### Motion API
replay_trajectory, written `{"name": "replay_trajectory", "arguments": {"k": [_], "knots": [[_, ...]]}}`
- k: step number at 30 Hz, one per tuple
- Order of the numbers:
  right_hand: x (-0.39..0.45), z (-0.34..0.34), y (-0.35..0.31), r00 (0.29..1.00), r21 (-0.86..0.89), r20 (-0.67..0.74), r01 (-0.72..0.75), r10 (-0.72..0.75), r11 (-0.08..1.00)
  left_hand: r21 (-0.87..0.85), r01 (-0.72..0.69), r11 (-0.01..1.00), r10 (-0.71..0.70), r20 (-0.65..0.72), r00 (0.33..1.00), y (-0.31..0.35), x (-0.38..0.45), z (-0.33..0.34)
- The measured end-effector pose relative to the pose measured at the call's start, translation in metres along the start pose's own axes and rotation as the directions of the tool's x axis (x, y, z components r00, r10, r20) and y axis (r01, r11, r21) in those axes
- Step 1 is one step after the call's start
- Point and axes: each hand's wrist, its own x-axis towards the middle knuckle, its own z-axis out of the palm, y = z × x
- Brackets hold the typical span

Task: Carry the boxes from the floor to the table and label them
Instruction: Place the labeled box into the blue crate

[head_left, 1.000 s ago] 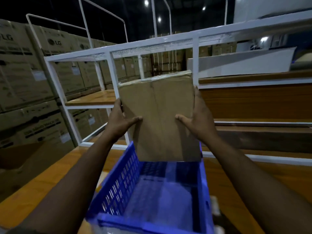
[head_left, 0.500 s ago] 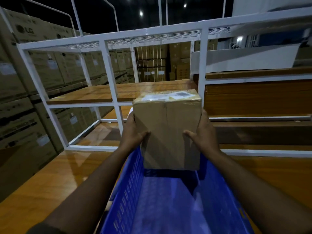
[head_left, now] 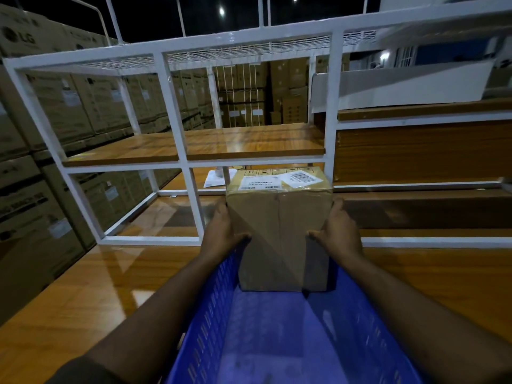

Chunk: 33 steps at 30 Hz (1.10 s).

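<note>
Clearly, you had the cardboard box [head_left: 279,231] clamped between both palms, standing on end at the far end of the blue crate [head_left: 266,336]. Your left hand [head_left: 223,231] gripped its left side with the thumb hooked across the front face, and your right hand [head_left: 336,231] gripped the right side the same way, thumb on the front. Whether the box's lower edge already rested on the crate floor or hung just above it, I could not tell.

The risks, as I judged them, were these. Your grip was a side squeeze with nothing under the box, so if you eased the pressure early, it could have slid down and knocked the crate's end wall. The box stood tall on a narrow base; let go while it leaned, it could have toppled toward you. Its top carried 2 white labels [head_left: 279,180], so another sticker pressed on without care could have covered a barcode. The crate sat on the wooden table [head_left: 91,286] with its near end toward you, and a hard push on the box might have shoved it forward against the white metal rack [head_left: 177,112]. Some loose white papers [head_left: 214,177] lay on the wood behind the rack, clear of your hands.
</note>
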Motion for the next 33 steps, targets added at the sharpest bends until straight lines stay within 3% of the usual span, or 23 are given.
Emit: {"name": "replay_trajectory", "arguments": {"k": [4, 8, 10, 13, 17, 27, 33], "knots": [[-0.002, -0.001, -0.002, 1.000, -0.013, 0.003, 0.012, -0.012, 1.000, 0.088, -0.075, 0.993, 0.079, -0.036, 0.996, 0.002, -0.004, 0.000], [-0.002, -0.007, -0.015, 0.976, -0.037, -0.144, 0.159, -0.163, 0.987, 0.227, -0.173, 0.958, 0.209, -0.144, 0.967, 0.019, -0.003, -0.005], [0.001, -0.011, -0.023, 0.946, -0.130, -0.182, 0.248, -0.269, 0.960, 0.335, -0.254, 0.907, 0.308, -0.117, 0.944, 0.031, 0.001, -0.009], [0.006, -0.017, -0.037, 0.912, -0.266, -0.103, 0.358, -0.396, 0.895, 0.434, -0.354, 0.828, 0.401, -0.019, 0.916, 0.044, 0.006, -0.005], [0.007, -0.017, -0.042, 0.896, -0.336, 0.024, 0.425, -0.444, 0.840, 0.505, -0.371, 0.779, 0.409, 0.039, 0.912, 0.050, 0.007, 0.005], [0.006, -0.020, -0.047, 0.900, -0.376, 0.085, 0.427, -0.429, 0.822, 0.500, -0.336, 0.798, 0.345, 0.078, 0.935, 0.055, 0.006, 0.003], [-0.016, -0.030, -0.062, 0.858, -0.210, -0.012, 0.501, -0.514, 0.840, 0.417, -0.349, 0.840, 0.371, 0.029, 0.928, 0.067, -0.009, -0.013]]}}
